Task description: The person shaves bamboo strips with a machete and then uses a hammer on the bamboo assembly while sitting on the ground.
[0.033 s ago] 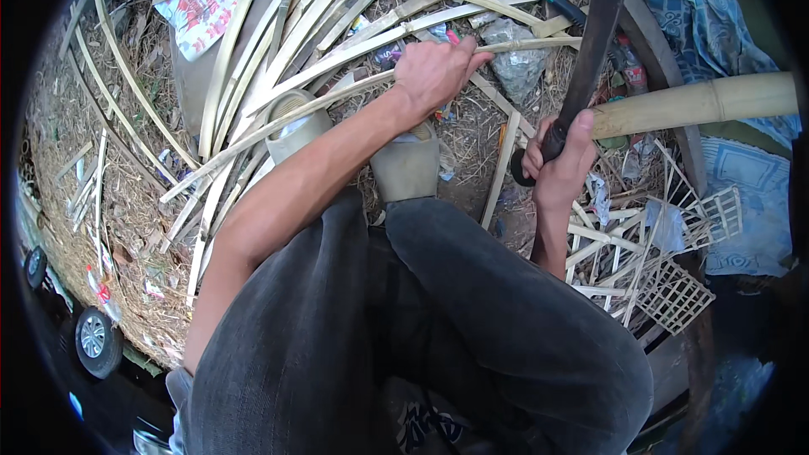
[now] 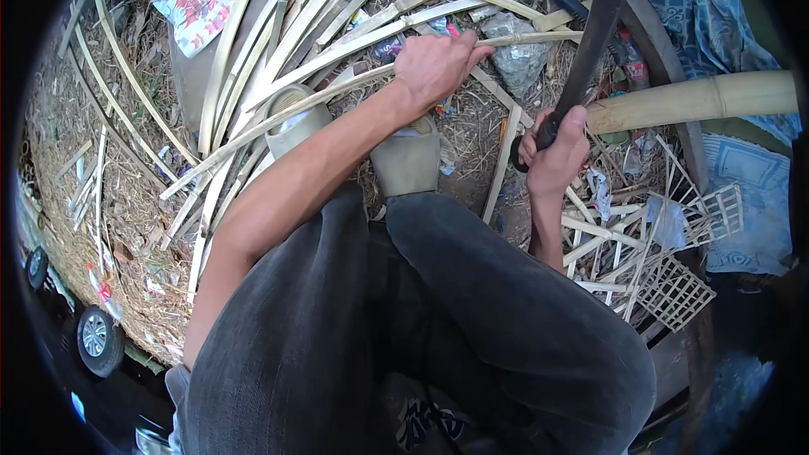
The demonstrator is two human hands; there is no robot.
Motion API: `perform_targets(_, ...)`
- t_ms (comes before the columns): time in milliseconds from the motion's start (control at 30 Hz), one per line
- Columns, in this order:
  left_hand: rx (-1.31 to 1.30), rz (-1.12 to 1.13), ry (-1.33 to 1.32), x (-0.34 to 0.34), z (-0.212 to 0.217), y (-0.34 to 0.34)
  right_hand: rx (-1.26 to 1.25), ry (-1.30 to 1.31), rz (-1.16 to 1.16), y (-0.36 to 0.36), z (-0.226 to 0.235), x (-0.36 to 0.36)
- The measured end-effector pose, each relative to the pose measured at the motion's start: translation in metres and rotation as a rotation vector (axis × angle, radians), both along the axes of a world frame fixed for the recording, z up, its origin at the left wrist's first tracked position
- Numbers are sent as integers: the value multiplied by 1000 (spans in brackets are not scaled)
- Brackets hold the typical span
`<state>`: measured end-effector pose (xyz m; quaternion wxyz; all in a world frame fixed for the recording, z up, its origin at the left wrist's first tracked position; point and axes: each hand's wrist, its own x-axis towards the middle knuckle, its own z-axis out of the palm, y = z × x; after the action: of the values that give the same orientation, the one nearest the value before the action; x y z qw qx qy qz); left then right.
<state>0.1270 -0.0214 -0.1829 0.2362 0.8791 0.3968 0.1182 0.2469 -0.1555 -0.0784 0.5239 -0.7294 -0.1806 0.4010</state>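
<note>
Nothing shifted since earlier frame; both hands held same grips. Thick bamboo pole [image 2: 699, 99] lay at right. Long bamboo strip [image 2: 278, 118] ran lower-left to upper-right across legs, left hand [image 2: 434, 67] clenched around it, nearer. Right hand [image 2: 556, 156] grasped dark blade handle [image 2: 590, 42], upright, just right of strip. Red-and-white printed wrapper [image 2: 202, 0] upper left; clear plastic bag [image 2: 518, 59] beside left hand.

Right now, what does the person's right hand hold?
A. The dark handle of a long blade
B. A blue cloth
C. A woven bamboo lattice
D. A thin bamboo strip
A: the right hand is closed around the dark handle of a long dark blade that points up, while the left hand grips a bamboo strip.
</note>
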Motion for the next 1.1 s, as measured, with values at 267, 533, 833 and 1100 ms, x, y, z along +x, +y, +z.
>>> perform_targets(267,-125,-34,59,-1,12,15,-371,188,-28,-8,-35,6)
perform_targets(533,-421,-31,8,-1,48,24,-287,-113,-189,-83,-36,7)
perform_targets(833,-338,16,-16,-11,40,20,-555,-521,-91,-71,-77,-31)
perform_targets(1100,-326,75,29,-10,38,13,-165,-1231,316,57,-32,2)
